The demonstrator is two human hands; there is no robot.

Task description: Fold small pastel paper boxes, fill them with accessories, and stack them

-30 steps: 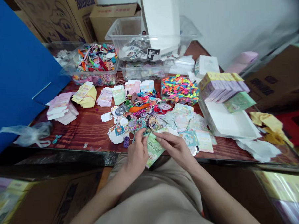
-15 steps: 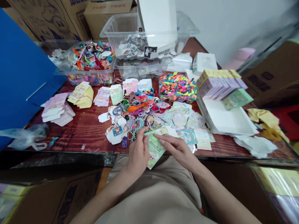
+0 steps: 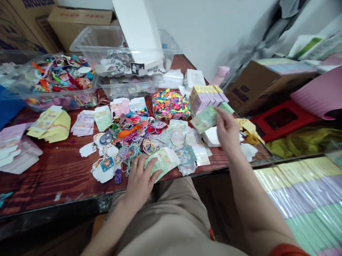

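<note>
Progress: a row of yellow-and-lilac boxes (image 3: pixel 205 98) stands folded at the far end of the white tray (image 3: pixel 212 137); this part looks done. Yellow flat cartons (image 3: pixel 57 127) and pink-lilac flat cartons (image 3: pixel 7 146) lie unformed in 2 loose stacks at left; judged by these, much remains.

Hands: right hand (image 3: pixel 227 129) pinches the right end of a green pack (image 3: pixel 205 119) over the tray, slightly blurred; its contents, if any, cannot be told. Left hand (image 3: pixel 139 174) lies with fingers spread on a green printed card (image 3: pixel 164 160) at the near table edge; no pinch seen.

Materials: cards thin, smooth, matte. Central heap (image 3: pixel 137 131) tangled: elastic loops, cords, glossy die-cut pieces. Neon bits (image 3: pixel 171 102) small, elongated, piled in a block. Clear tub (image 3: pixel 104 57) rigid, flared rim. Table (image 3: pixel 64 159) red-brown, streaked like wood grain.
</note>
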